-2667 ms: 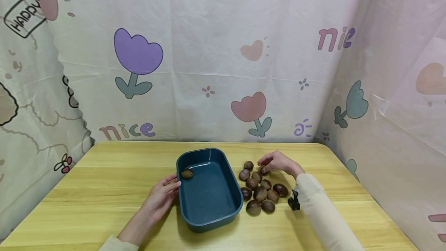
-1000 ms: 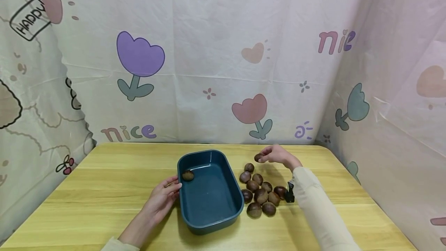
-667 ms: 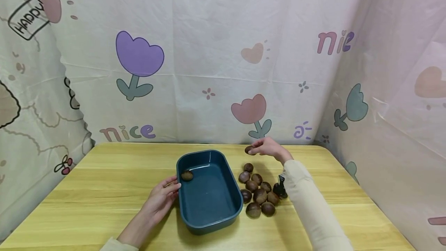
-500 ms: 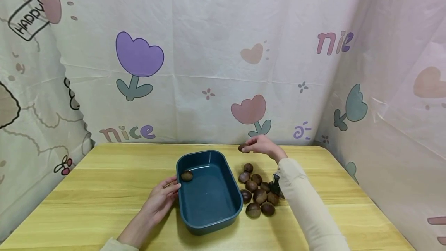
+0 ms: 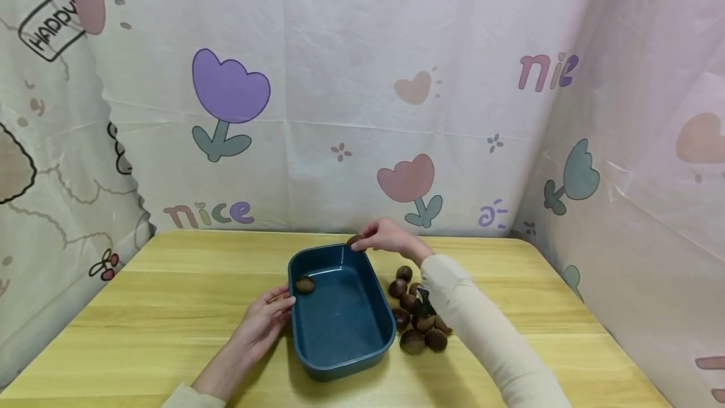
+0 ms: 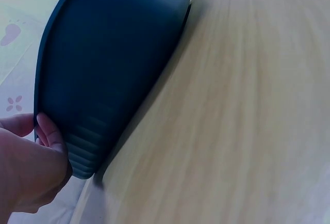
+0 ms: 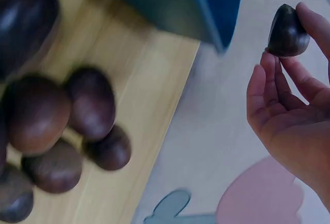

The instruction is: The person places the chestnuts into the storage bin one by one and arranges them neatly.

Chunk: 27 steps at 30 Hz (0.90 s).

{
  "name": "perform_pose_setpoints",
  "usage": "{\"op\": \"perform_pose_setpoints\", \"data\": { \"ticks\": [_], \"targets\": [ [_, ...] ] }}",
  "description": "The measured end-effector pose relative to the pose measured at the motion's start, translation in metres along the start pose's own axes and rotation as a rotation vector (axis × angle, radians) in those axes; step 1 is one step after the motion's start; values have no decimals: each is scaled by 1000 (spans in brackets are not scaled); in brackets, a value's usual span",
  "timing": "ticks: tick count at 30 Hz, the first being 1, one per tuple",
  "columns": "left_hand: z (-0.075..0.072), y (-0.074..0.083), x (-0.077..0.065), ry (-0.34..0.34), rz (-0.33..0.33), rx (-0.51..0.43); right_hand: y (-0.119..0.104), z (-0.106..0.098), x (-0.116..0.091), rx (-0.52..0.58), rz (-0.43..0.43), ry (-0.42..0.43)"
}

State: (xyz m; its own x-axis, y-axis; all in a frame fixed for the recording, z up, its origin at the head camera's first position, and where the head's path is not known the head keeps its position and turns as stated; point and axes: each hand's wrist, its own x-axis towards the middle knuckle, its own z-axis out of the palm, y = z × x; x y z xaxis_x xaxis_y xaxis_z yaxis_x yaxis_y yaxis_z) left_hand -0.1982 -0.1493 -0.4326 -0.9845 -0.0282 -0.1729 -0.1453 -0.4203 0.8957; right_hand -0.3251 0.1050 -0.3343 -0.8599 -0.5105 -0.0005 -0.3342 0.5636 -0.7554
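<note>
A deep teal rectangular tub [image 5: 340,373] stands on the wooden table, with one brown chestnut [image 5: 304,285] lying inside by its left wall. My left hand [image 5: 265,323] holds the tub's left rim; in the left wrist view its thumb and fingers pinch the rim [image 6: 39,79]. Over the tub's far right corner, my right hand [image 5: 387,236] pinches another chestnut [image 7: 289,32] between thumb and fingertips. To the right of the tub lie several loose chestnuts [image 5: 412,341], partly hidden by the right sleeve and the black wrist camera.
The light wooden table [image 5: 198,288] ends at a printed cloth backdrop [image 5: 317,175], which also hangs on both sides. The black wrist camera [image 5: 423,302] hangs low over the chestnut pile, under the right sleeve [image 5: 487,326].
My right hand has picked a chestnut from the back of the pile, lifted it and carried it left to the tub's far right corner. The left hand and the tub have stayed put.
</note>
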Motion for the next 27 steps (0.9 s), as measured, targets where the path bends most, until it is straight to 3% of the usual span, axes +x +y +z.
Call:
{"op": "perform_pose_setpoints", "data": {
  "ticks": [13,20,27],
  "targets": [
    [0,0,0,8,1,1,-40,39,22,24,-30,-49],
    [0,-1,1,12,-5,-7,-40,64,34,75,-7,-26],
    [0,-1,1,8,-2,-4,-35,82,34,148,16,-75]
  ]
}}
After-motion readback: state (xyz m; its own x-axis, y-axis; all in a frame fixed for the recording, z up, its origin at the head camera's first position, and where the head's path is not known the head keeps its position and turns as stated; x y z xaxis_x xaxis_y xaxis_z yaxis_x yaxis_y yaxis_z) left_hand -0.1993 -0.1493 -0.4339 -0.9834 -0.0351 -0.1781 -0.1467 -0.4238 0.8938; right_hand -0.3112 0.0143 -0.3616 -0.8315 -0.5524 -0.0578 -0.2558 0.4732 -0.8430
